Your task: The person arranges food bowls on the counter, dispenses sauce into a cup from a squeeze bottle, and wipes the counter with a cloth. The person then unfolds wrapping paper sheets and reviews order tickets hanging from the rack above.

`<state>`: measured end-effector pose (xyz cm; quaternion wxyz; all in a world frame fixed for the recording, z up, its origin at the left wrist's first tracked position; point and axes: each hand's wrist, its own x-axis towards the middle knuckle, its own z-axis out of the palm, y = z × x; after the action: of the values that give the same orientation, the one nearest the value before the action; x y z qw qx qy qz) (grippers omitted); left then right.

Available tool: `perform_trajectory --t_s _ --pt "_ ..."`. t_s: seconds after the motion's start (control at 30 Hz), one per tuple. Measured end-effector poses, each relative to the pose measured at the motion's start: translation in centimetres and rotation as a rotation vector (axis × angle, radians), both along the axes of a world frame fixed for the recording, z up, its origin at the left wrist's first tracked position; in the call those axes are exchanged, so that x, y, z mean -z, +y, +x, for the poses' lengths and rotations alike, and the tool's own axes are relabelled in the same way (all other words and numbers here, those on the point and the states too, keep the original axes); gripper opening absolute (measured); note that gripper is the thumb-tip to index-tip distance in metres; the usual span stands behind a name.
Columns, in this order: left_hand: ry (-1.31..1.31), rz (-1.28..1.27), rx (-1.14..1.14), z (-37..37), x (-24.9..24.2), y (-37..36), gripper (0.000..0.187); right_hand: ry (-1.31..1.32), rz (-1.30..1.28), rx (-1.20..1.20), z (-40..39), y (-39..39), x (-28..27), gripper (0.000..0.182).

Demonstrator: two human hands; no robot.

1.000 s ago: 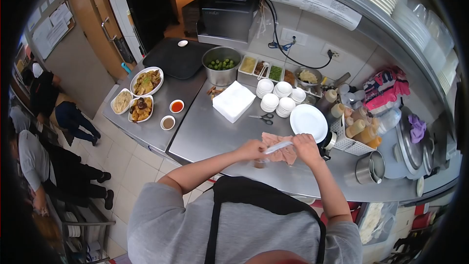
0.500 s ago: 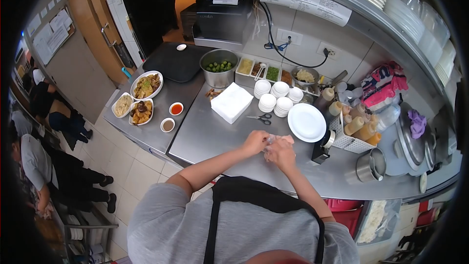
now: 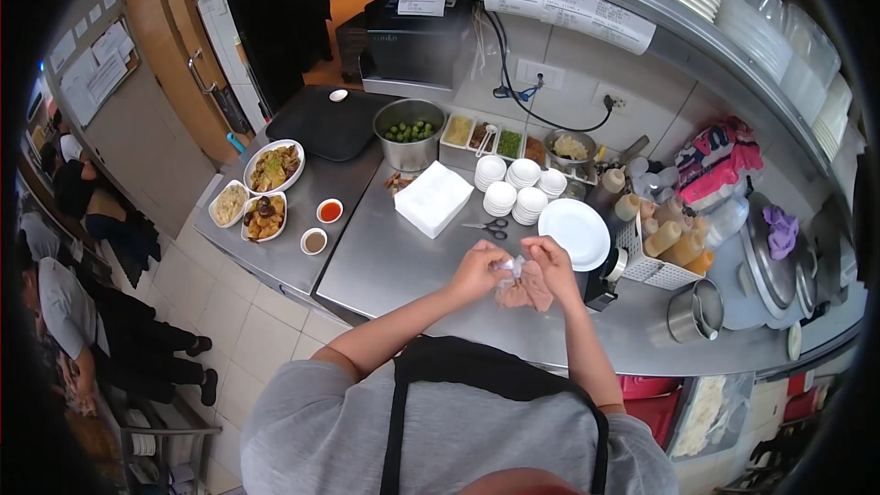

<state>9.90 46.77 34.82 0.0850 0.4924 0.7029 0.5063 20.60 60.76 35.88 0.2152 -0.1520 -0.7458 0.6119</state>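
A small clear plastic bag (image 3: 525,288) with pinkish-brown contents hangs between my hands, above the steel counter. My left hand (image 3: 480,272) has its fingers closed on the bag's gathered top. On the other side, my right hand (image 3: 553,268) is curled at the bag's upper edge, thumb and fingers close together; the exact grip is partly hidden. Just beyond my hands are black-handled scissors (image 3: 495,228) and a white plate (image 3: 575,235). A stack of white napkins (image 3: 434,199) lies further left.
Several small white cups (image 3: 500,198) stand in stacks behind the scissors. A metal pot of green fruit (image 3: 409,135) stands at the back. Filled food bowls (image 3: 274,168) and two sauce cups sit left. Sauce bottles fill a white basket (image 3: 662,261) at right. A person (image 3: 82,312) stands at far left.
My right hand has moved up and right, apart from my left. The bag, mostly covered by my fingers before, now hangs in view between them.
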Motion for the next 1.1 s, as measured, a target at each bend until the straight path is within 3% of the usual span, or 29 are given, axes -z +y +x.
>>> perform_trajectory --t_s 0.03,0.17,0.3,0.37,0.4,0.47,0.5,0.57,0.6,0.63,0.67,0.7,0.83,0.97,1.03,1.1 --pt "-0.15 0.018 0.08 0.1 -0.5 -0.3 0.019 0.094 0.158 -0.078 0.2 0.0 -0.8 0.01" --pt "-0.438 0.171 0.235 0.0 -3.1 -0.5 0.02 0.184 -0.134 -0.183 0.3 -1.0 -0.9 0.006" --pt "-0.273 0.257 -0.001 -1.2 -2.4 0.0 0.018 0.07 -0.057 -0.009 -0.6 -2.9 -1.3 0.004" --pt "-0.168 0.194 -0.204 -1.7 -2.6 0.1 0.019 0.051 0.084 0.076 -1.2 -3.7 -1.4 0.005" --pt "-0.163 0.193 -0.198 -2.1 -2.7 0.2 0.019 0.056 0.083 0.082 -1.5 -4.4 -1.6 0.005" --pt "-0.023 0.206 -0.236 -3.1 -2.1 0.2 0.017 0.214 0.53 0.068 -1.4 -5.9 -2.6 0.012" --pt "-0.018 0.2 -0.224 -3.2 -1.7 0.3 0.017 0.216 0.525 0.081 -1.2 -5.8 -2.6 0.012" --pt "-0.362 0.251 -0.058 -3.0 -1.5 0.3 0.018 0.263 0.569 0.139 -1.1 -5.4 -3.9 0.017" --pt "-0.361 0.245 -0.048 -2.9 -1.3 0.1 0.018 0.275 0.502 0.275 -1.0 -5.5 -4.8 0.016" --pt "-0.586 0.222 0.073 -2.3 -2.0 -0.3 0.018 0.273 0.499 0.286 -1.0 -4.8 -4.8 0.016" --pt "-0.811 0.196 0.195 -1.9 -2.6 -0.7 0.017 0.186 0.289 0.133 -0.7 -3.7 -4.7 0.016" --pt "-0.813 0.188 0.201 -1.6 -2.9 -0.9 0.017 0.101 0.079 -0.018 -0.3 -2.9 -4.2 0.016" --pt "-1.05 0.194 0.434 -1.3 -3.6 -0.9 0.007 0.084 -0.181 -0.015 0.2 -2.4 -3.8 0.012" --pt "-1.165 0.194 0.429 -1.0 -5.2 -0.1 0.014 0.122 -0.237 0.089 -0.3 -3.3 -6.1 0.007" --pt "-1.115 0.159 0.394 -0.6 -5.5 0.6 0.013 0.229 0.136 0.211 -0.9 -3.0 -6.0 0.004" --pt "-0.886 0.122 0.422 -0.1 -6.1 1.0 0.015 0.244 0.173 0.251 -0.8 -2.6 -6.8 0.003"
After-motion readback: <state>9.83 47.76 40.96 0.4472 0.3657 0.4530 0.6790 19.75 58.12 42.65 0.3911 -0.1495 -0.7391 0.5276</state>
